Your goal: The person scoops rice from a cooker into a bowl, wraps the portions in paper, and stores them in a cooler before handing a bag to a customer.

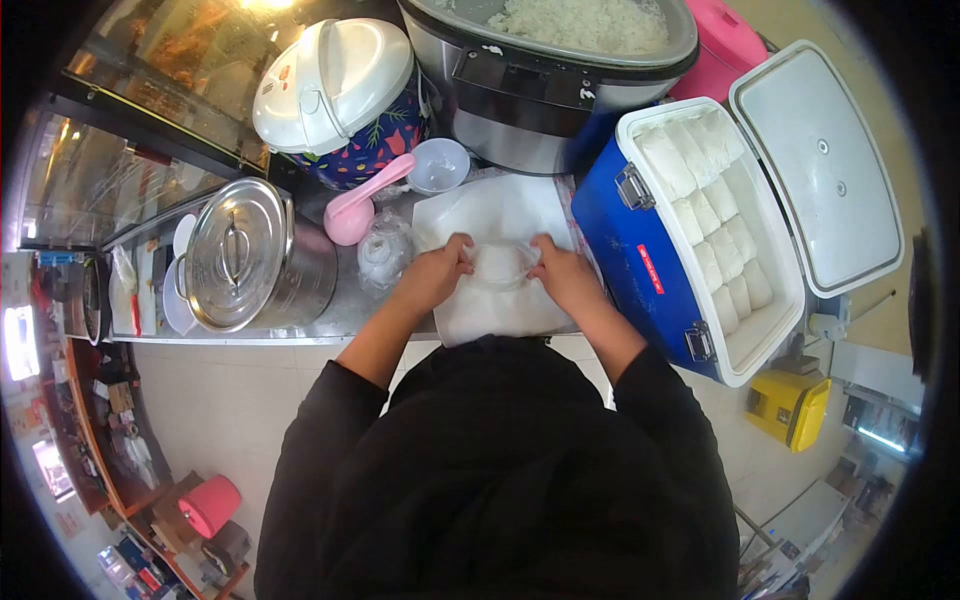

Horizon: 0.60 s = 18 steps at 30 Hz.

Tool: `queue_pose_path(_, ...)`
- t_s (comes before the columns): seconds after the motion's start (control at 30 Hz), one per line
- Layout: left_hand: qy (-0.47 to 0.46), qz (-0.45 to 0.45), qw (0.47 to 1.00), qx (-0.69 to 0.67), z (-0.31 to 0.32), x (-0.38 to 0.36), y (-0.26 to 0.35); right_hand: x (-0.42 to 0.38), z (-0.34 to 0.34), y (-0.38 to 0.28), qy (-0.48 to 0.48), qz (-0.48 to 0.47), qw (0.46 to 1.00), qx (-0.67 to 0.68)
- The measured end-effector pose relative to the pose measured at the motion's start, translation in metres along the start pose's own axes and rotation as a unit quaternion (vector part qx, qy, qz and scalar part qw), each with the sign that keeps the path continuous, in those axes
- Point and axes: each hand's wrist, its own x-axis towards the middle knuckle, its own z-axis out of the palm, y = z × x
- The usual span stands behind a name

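Observation:
A small clear plastic bag with white rice point(500, 264) inside lies on white paper sheets point(478, 318) at the counter's front edge. On its left side, my left hand point(437, 273) pinches the plastic. My right hand point(566, 274) pinches the other side of the same bag. Close to my left hand sits a bundle of clear plastic bags point(385, 252). Behind it are a pink scoop point(350, 220) and a translucent cup point(438, 165). To the right, an open blue cooler point(630, 250) holds several wrapped white packets point(712, 215).
A large cooker point(520, 110) full of rice stands behind the paper. Beside it is a patterned rice cooker point(345, 90). A lidded steel pot point(245, 255) stands at the left, by a glass case point(150, 80). The cooler's lid point(820, 170) is swung open to the right.

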Motion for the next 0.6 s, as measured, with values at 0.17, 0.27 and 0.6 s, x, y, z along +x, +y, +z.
queue_pose_path(0.17,0.104,0.079,0.978,0.160,-0.003,0.021,0.008,0.034,-0.010,-0.007,0.075,-0.087,0.986,-0.118)
queue_pose_path(0.27,0.022,0.114,0.968,0.225,-0.013,0.021,0.008,0.035,-0.011,-0.005,0.007,-0.085,0.991,-0.106)
queue_pose_path(0.6,0.162,0.023,0.972,0.168,0.038,-0.008,0.030,-0.013,0.052,-0.009,0.240,-0.131,0.962,-0.003)
